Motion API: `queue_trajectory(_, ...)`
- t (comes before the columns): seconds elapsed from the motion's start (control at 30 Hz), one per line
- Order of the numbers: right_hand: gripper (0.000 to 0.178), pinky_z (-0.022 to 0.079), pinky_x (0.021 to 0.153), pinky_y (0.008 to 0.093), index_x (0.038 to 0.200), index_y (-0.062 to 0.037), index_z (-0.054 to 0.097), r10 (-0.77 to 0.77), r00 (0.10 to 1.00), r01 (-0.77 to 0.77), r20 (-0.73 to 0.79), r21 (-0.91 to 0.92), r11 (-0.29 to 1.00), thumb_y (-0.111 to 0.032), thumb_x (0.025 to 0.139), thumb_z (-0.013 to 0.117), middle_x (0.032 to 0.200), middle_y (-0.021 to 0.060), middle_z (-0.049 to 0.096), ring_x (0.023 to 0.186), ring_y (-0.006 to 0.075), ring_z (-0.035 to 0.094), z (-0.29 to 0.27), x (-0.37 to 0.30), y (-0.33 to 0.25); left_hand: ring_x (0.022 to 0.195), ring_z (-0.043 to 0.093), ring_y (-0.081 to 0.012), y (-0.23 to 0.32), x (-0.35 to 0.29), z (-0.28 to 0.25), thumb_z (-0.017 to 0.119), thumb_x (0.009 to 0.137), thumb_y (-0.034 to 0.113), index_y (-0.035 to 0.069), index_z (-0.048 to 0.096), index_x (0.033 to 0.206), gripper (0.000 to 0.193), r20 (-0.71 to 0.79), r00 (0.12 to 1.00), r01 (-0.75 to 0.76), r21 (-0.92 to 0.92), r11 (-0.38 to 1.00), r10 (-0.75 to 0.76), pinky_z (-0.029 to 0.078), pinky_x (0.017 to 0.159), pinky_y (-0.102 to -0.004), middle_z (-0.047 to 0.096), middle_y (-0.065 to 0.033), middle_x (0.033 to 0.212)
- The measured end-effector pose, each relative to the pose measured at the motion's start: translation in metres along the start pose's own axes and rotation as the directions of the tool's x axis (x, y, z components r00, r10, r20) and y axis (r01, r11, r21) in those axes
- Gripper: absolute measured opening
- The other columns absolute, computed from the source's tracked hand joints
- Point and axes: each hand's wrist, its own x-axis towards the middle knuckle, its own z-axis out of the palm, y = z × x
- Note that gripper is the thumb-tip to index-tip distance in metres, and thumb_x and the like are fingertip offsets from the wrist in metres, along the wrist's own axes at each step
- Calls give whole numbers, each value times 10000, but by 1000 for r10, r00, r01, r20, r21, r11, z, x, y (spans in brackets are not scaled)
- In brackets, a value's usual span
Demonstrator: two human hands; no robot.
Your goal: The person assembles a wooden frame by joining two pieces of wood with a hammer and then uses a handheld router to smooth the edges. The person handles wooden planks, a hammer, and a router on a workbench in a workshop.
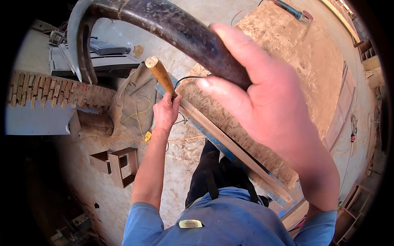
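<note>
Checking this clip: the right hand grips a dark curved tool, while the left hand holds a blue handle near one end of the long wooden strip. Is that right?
Not quite: the handle is light brown wood, not blue, as the head view shows. The left hand does hold it near one end of the long wooden strip, and the right hand grips the dark curved tool.

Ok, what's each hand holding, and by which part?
The right hand holds a dark claw-ended tool by the end away from its claw. The left hand grips a wooden-handled tool below the handle's exposed upper part.
</note>
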Motion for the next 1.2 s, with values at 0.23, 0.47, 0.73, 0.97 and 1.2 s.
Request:
queue_trajectory(0.23,396,495,654,478,1221,-65,560,197,951,-153,238,-190,970,-278,922,707,814,201,660,776,405,660,-3,-6,16,733,685,-377,1,-1,-4,719,922,268,103,598,933,205,-8,995,97,-23,995,-97,539,638,-437,708,-128,798)
queue_trajectory(0.47,368,522,697,372,1118,-12,647,543,824,-566,162,180,805,-262,874,764,816,171,671,754,303,676,51,-163,92,803,642,-162,-7,5,0,704,965,190,50,659,1002,151,74,954,299,-315,901,-291,531,765,-322,724,-50,871)
queue_trajectory(0.73,417,529,648,355,1176,-13,641,711,644,-760,282,129,637,-246,862,785,788,156,686,624,229,656,82,-250,123,1034,640,-137,-7,-1,-2,595,1026,62,33,604,1088,70,111,935,324,-649,689,-336,488,958,-300,723,-73,1074)
queue_trajectory(0.97,446,536,615,370,1175,-28,645,680,693,-718,240,140,682,-281,844,802,790,189,687,622,282,688,87,-256,128,999,619,-119,-13,-19,14,638,996,43,14,651,1048,60,57,950,282,-574,769,-306,491,932,-287,714,-51,1051)
queue_trajectory(1.2,428,535,587,362,1149,-34,652,642,742,-669,194,160,725,-281,837,810,769,177,683,607,275,693,92,-260,133,934,635,-108,2,-23,17,653,982,25,-1,657,1045,68,-31,941,264,-555,789,-337,509,887,-272,732,-55,1002)
